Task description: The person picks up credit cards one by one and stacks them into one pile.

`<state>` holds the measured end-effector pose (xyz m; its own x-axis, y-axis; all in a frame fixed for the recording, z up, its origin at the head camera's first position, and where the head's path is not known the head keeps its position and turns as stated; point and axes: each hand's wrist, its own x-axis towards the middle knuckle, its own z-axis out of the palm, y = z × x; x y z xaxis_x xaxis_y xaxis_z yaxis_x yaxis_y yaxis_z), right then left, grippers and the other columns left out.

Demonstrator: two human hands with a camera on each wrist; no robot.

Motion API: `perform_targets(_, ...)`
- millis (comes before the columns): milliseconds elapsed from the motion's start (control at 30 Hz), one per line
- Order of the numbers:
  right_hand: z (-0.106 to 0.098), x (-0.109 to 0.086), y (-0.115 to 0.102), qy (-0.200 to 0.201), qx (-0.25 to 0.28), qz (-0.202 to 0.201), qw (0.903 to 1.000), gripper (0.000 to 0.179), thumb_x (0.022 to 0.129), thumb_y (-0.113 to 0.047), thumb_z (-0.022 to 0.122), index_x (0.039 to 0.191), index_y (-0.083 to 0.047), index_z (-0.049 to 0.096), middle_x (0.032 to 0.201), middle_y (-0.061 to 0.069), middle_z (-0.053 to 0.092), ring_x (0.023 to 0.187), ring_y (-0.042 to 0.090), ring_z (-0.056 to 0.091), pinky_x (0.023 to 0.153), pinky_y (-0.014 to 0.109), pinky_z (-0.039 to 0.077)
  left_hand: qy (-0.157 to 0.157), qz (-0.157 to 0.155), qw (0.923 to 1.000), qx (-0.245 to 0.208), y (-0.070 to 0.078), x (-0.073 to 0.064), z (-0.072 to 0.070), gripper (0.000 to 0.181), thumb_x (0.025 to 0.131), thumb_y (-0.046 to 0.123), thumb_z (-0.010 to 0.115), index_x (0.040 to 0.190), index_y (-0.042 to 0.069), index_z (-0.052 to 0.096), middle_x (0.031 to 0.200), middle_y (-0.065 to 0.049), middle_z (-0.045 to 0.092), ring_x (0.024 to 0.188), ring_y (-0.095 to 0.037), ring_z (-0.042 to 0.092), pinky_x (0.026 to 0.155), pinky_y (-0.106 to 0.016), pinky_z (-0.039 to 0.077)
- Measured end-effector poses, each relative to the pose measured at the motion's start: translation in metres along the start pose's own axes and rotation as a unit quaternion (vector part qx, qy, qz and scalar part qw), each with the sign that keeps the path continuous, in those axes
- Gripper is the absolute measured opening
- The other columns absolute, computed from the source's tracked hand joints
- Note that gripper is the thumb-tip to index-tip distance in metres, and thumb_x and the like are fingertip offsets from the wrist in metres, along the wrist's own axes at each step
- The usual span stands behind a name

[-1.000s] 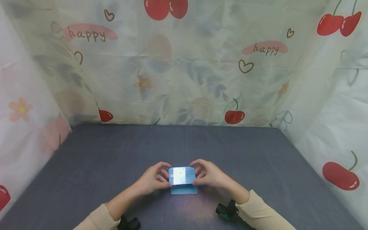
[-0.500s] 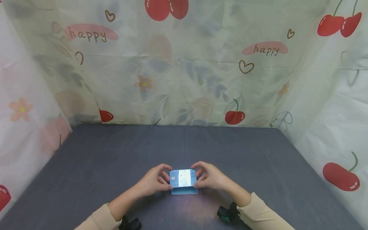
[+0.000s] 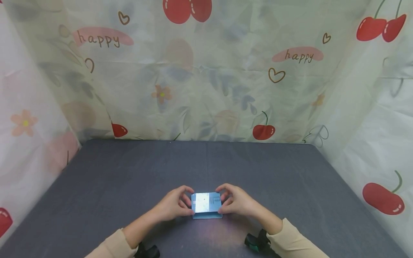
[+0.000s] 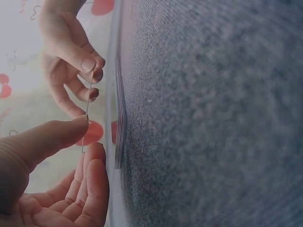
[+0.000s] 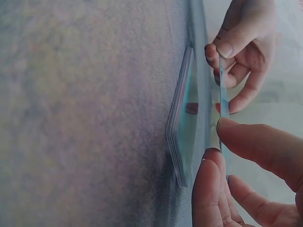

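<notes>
Both hands hold one thin blue card [image 3: 214,202], with a bright glare across part of its face in the head view. At its left end my left hand [image 3: 171,205] pinches the card's edges between thumb and fingers. My right hand [image 3: 239,202] grips the opposite end the same way. Below the card, a neat stack of similar cards [image 3: 207,216] lies on the dark cloth, mostly covered by the held card from above. Both wrist views show a gap between the raised card [image 5: 224,101] and the stack [image 4: 121,118], whose several layers show edge-on.
A dark grey cloth [image 3: 145,161] covers the table. Printed curtains [image 3: 206,82] with cherries and "happy" lettering close off the back and both sides. Black wrist cameras [image 3: 255,242] sit by the beige sleeves [image 3: 113,243].
Both hands have moved the card slightly down and toward the person, over the stack. Less of the stack shows beneath it, and the glare on its face has shifted.
</notes>
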<state>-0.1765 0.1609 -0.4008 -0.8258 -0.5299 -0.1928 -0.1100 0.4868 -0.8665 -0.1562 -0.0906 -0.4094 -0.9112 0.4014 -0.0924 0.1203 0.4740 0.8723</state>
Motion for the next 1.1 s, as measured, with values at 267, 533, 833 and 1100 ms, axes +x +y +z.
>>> perform_targets(267,0.0012,0.0009,0.0019,-0.004,0.000,0.006,1.0000,0.054,0.075,-0.004,0.074,0.123,0.002,0.049,0.091,0.009,0.056,0.075,0.013,0.064,0.063,0.025,0.051,-0.005,0.003,1.0000,0.005,-0.0011,0.0000,0.0016,0.054,0.071,0.006,0.078,0.117,-0.002,0.051,0.080,-0.006,0.061,0.067,-0.011,0.060,0.056,-0.022,0.046)
perform_targets(533,0.0032,0.0013,0.0040,-0.007,0.000,0.005,1.0000,0.053,0.075,-0.004,0.074,0.122,0.001,0.050,0.090,0.010,0.056,0.073,0.014,0.065,0.062,0.026,0.052,-0.011,0.000,0.9999,0.000,-0.0023,0.0006,0.0024,0.054,0.071,0.005,0.077,0.117,-0.003,0.051,0.079,-0.006,0.060,0.065,-0.011,0.058,0.055,-0.023,0.045)
perform_targets(833,0.0044,0.0013,0.0065,-0.005,-0.009,-0.001,0.9999,0.052,0.074,-0.003,0.074,0.121,0.001,0.050,0.090,0.010,0.055,0.072,0.013,0.065,0.062,0.025,0.052,-0.015,-0.026,0.9995,-0.004,0.0000,0.0009,0.0042,0.055,0.071,0.005,0.078,0.118,-0.002,0.051,0.079,-0.006,0.059,0.062,-0.010,0.056,0.054,-0.024,0.044)
perform_targets(1100,0.0052,0.0012,0.0063,-0.002,-0.016,0.002,0.9999,0.053,0.073,-0.002,0.075,0.120,0.002,0.051,0.091,0.010,0.054,0.073,0.013,0.065,0.061,0.024,0.051,-0.015,-0.020,0.9997,-0.004,-0.0005,0.0017,0.0054,0.054,0.069,0.002,0.077,0.116,-0.004,0.051,0.077,-0.006,0.059,0.061,-0.009,0.056,0.054,-0.023,0.043)
